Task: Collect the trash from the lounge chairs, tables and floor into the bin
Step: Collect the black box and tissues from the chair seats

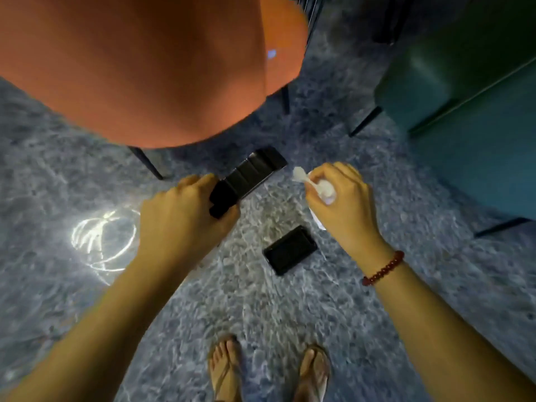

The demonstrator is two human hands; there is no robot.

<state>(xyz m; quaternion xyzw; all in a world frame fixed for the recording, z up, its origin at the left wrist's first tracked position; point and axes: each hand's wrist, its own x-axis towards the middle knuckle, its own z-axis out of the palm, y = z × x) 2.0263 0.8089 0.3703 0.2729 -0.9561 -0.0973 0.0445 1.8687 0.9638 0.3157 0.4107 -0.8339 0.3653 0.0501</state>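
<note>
The left hand (185, 210) curls tight round one end of a black tray (249, 177), whose far edge pokes toward the orange chair (145, 68) just beyond. Beside it, the right hand (345, 195) pinches a white plastic spoon (300, 174). Below and between both grips, a second black tray (290, 250) lies flat on open marbled floor (261, 309). A teal chair (464, 82) hems in the right hand's outer side.

The left hand (185, 210) grips a black tray (249, 175); the right hand (342, 198) holds white plastic trash (317, 185).
</note>
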